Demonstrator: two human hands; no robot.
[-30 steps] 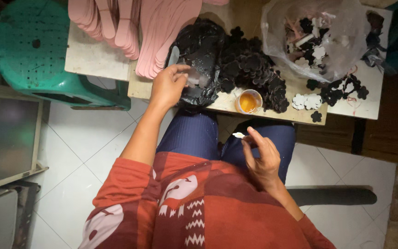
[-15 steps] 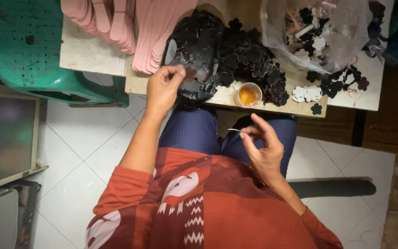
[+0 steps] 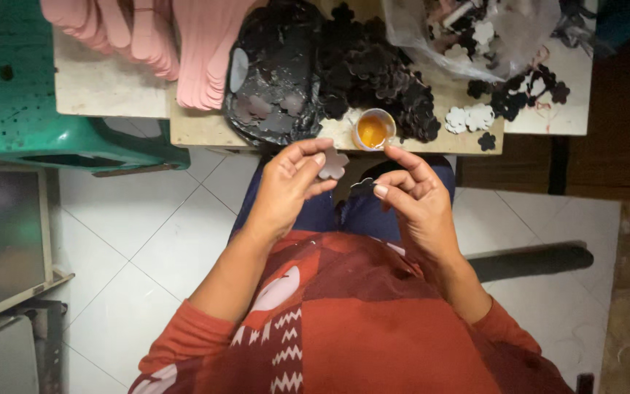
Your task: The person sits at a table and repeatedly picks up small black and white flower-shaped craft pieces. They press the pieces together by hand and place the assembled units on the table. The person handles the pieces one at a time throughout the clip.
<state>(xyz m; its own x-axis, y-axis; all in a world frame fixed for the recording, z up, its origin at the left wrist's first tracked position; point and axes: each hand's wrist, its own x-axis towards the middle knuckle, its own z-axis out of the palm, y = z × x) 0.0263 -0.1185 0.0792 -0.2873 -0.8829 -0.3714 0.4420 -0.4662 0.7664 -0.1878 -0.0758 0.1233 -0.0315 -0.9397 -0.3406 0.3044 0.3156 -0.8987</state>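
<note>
My left hand (image 3: pixel 286 191) is raised over my lap and pinches a pale flower-shaped cutout (image 3: pixel 332 164) between thumb and fingers. Close beside it, my right hand (image 3: pixel 411 193) holds a small dark piece (image 3: pixel 363 185) at its fingertips, pointed toward the cutout. Just beyond both hands, a small cup of orange glue (image 3: pixel 372 130) stands at the near edge of the wooden board (image 3: pixel 198 128). A heap of black flower cutouts (image 3: pixel 373 73) lies on the board behind the cup.
Pink sole-shaped pieces (image 3: pixel 176 44) are stacked at the back left. A clear plastic bag (image 3: pixel 475 33) holds mixed cutouts at the back right, with loose white flowers (image 3: pixel 468 118) and black ones near it. A green plastic stool (image 3: pixel 30 95) stands at left on the white tiled floor.
My left hand has come back from the black heap to my lap with a pale flower cutout. My right hand has risen toward it, and the camera has moved closer.
</note>
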